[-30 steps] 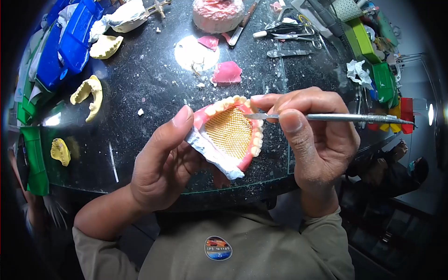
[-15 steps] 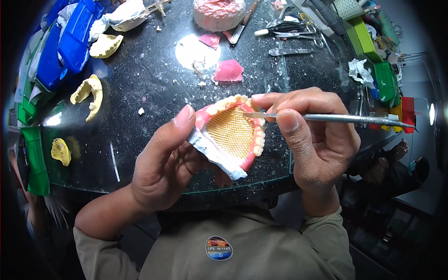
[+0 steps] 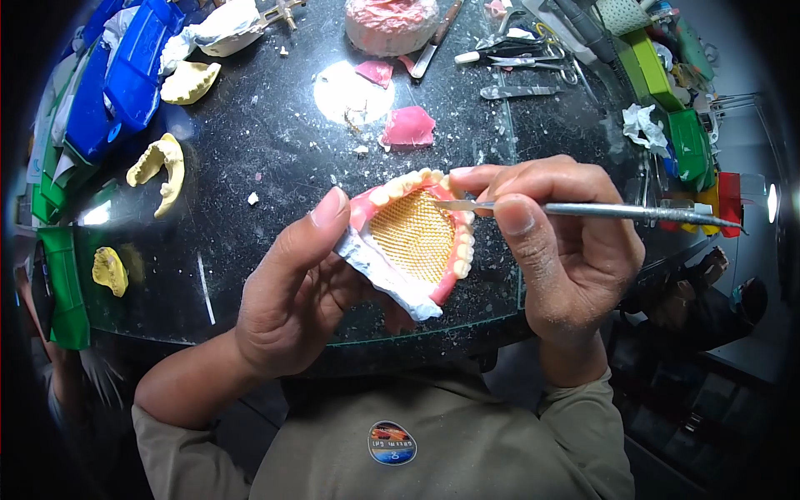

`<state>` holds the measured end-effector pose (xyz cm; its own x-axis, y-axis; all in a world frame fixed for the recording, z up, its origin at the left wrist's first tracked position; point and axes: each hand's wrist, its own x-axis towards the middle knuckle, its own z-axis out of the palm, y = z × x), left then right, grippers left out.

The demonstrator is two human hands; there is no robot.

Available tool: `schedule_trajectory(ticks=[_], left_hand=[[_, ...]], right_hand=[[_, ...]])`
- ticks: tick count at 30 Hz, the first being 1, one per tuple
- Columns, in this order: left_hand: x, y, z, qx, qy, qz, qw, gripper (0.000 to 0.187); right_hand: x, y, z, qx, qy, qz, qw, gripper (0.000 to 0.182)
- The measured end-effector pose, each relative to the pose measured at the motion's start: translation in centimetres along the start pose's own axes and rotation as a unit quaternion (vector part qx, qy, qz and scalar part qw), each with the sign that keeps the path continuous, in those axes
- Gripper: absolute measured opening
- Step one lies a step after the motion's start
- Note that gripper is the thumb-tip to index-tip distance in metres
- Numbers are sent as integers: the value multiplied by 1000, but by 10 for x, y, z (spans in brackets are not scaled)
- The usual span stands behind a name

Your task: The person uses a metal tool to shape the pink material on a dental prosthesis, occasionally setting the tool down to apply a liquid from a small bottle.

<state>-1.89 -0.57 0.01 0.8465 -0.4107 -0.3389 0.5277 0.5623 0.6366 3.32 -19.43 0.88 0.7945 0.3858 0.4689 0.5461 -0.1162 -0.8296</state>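
- A glossy black worktop [image 3: 275, 137], flecked with white debris, spans the scene; a round patch of light glares near its far side.
- Beyond its right edge, a person in dark clothing [image 3: 708, 321] appears in the dim room.
- A khaki shirt [image 3: 325, 437] fills the foreground.
- The left hand [image 3: 287, 275], half curled with thumb raised, grips a denture [image 3: 408, 237] on a white plaster cast [image 3: 387, 283], holding it above the worktop's near edge.
- The right hand [image 3: 567, 242], closed in a pinch, steadies a metal carver [image 3: 600, 210] whose tip meets the denture's gold mesh just inside the cream teeth.
- Blue plastic bins [image 3: 133, 75] crowd the far left; a red bin [image 3: 728, 196] stands at right.
- Scissors [image 3: 537, 63] lie at upper right, pieces of pink wax [image 3: 408, 127] nearer the middle.
- An oval badge [image 3: 392, 442], orange above and blue below, marks the shirt; its lettering appears upside down and too small to read surely.
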Motion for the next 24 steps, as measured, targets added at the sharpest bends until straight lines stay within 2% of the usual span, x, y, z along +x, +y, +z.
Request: schedule_trajectory(ticks=[8,14,18,22,24], left_hand=[[-1,1,1,8,6,-10,1000,65],[0,0,-4,30,-6,-6,999,68],[-5,-9,-5,60,57,23,996,70],[-6,-20,-14,44,201,60,977,71],[-2,-14,4,-54,181,43,981,71]], right_hand=[[0,-1,-2,-4,10,-4,1000,13],[-8,-4,-15,11,112,-25,993,14],[-29,-1,-49,-46,212,-32,976,11],[-76,17,-84,-132,317,37,939,10],[-99,20,-89,-168,333,70,925,9]])
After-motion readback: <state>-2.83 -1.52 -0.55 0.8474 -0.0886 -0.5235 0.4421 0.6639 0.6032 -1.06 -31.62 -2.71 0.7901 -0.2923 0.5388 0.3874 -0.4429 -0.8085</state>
